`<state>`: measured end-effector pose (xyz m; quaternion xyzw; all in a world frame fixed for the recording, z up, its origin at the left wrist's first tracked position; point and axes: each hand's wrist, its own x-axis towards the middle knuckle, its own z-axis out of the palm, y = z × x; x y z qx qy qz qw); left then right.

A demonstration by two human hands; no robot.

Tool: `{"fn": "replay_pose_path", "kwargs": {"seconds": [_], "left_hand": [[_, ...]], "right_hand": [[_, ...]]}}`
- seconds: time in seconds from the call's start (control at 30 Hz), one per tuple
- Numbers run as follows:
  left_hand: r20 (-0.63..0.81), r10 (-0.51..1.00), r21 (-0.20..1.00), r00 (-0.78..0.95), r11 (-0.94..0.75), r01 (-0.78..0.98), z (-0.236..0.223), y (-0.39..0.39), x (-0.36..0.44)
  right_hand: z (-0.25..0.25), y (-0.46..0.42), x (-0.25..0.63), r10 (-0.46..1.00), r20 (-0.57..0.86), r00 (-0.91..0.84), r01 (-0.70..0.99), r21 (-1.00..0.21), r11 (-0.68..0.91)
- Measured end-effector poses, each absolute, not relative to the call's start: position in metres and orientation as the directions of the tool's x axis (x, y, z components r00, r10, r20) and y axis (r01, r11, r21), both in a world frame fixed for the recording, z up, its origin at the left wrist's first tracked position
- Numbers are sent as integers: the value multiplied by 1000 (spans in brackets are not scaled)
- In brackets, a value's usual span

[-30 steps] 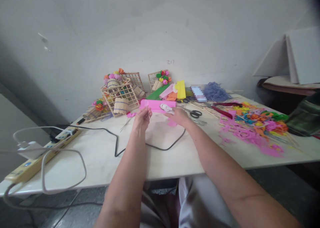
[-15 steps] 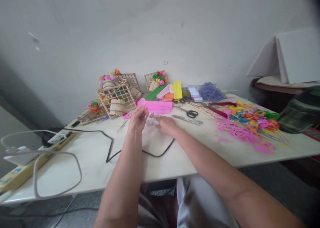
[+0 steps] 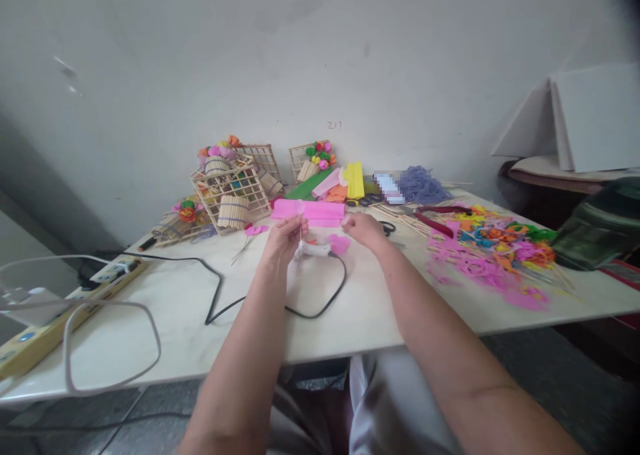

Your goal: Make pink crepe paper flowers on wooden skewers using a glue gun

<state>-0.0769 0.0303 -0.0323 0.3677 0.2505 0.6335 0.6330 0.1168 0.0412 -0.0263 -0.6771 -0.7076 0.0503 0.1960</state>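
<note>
My left hand point(image 3: 284, 239) is raised a little above the table, its fingers pinched on a thin stick point(image 3: 300, 232) that stands upright. My right hand point(image 3: 367, 230) is closed just to the right, above a pink heart-shaped cutout point(image 3: 339, 244); what it holds is too small to make out. A white glue gun point(image 3: 315, 249) lies on the table between the hands, its black cord point(image 3: 280, 302) looping toward me. Behind the hands lies a folded pink foam sheet point(image 3: 310, 211).
Wooden stick baskets with foam flowers point(image 3: 231, 187) stand at the back left. Scissors point(image 3: 386, 227), red pliers point(image 3: 440, 216) and a heap of coloured foam scraps point(image 3: 500, 248) lie to the right. A power strip point(image 3: 55, 315) with white cables sits at the left edge.
My right hand has put the glue gun down on the table and drawn back to the right. My left hand keeps the stick upright, almost in the same place.
</note>
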Motion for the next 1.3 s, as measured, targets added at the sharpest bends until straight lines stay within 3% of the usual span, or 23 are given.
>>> {"fn": "replay_pose_path", "kwargs": {"seconds": [0.13, 0.33, 0.5, 0.67, 0.9, 1.07, 1.3], "left_hand": [[154, 984, 805, 93, -70, -589, -35, 32, -75], [171, 978, 826, 118, -77, -559, -38, 31, -74], [173, 976, 830, 128, -75, -553, -39, 32, -73], [163, 977, 836, 141, -61, -545, -38, 32, -73], [155, 975, 843, 161, -46, -535, -39, 32, -73], [137, 977, 851, 162, -32, -525, -39, 31, -73], [136, 977, 862, 166, -34, -506, -39, 31, -71]], "right_hand": [[-30, 46, 124, 999, -41, 1, 922, -387, -17], [-38, 47, 116, 989, -147, -26, 924, -382, -32], [-43, 50, 115, 991, -132, -28, 913, -407, -29], [-47, 53, 118, 995, -88, -54, 822, -569, -6], [-42, 48, 119, 1000, -7, 9, 610, -792, -11], [-38, 43, 116, 999, 1, -51, 310, -951, 17], [-39, 46, 117, 981, 175, -82, 173, -967, 187]]}}
